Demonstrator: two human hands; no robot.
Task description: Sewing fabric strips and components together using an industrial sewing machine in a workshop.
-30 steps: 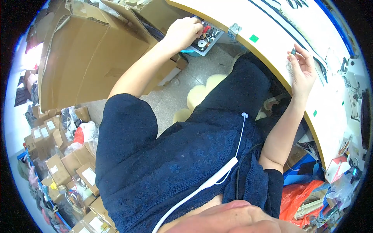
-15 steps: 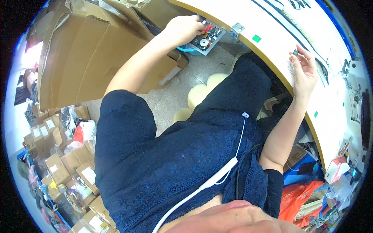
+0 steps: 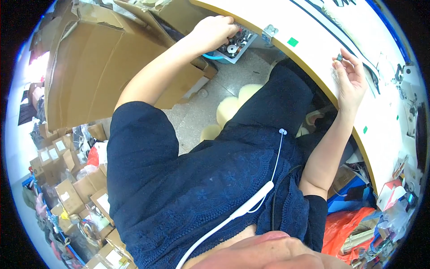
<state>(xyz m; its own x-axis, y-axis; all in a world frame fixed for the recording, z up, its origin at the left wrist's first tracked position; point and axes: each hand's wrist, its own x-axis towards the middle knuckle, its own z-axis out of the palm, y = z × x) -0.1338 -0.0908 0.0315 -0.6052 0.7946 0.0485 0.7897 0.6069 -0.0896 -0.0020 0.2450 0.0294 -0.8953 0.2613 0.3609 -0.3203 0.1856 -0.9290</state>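
My left hand [image 3: 217, 31] reaches into a light plastic tray [image 3: 244, 55] of small metal parts, spools and bits, under the curved table edge at the top. Its fingers are curled, and whatever they grip is hidden. A blue round container [image 3: 212, 57] shows just below the tray. Over the white tabletop [image 3: 380, 125], my right hand [image 3: 347, 74] pinches a small dark part [image 3: 339, 58] between thumb and fingertips, near a dark-edged strip [image 3: 371, 71]. A silver bracket [image 3: 269, 33] is on the table's edge, beside a green patch [image 3: 293, 41].
Large cardboard boxes [image 3: 89, 76] stand at the left, with piled smaller boxes and bags [image 3: 69, 195] lower left. Cream cushions [image 3: 227, 112] lie below my legs. An orange bag [image 3: 336, 228] and a white-and-red box [image 3: 387, 197] are at the lower right.
My left hand and forearm have shifted slightly up and left at the tray. My right hand has moved only slightly, still pinching the small dark part.
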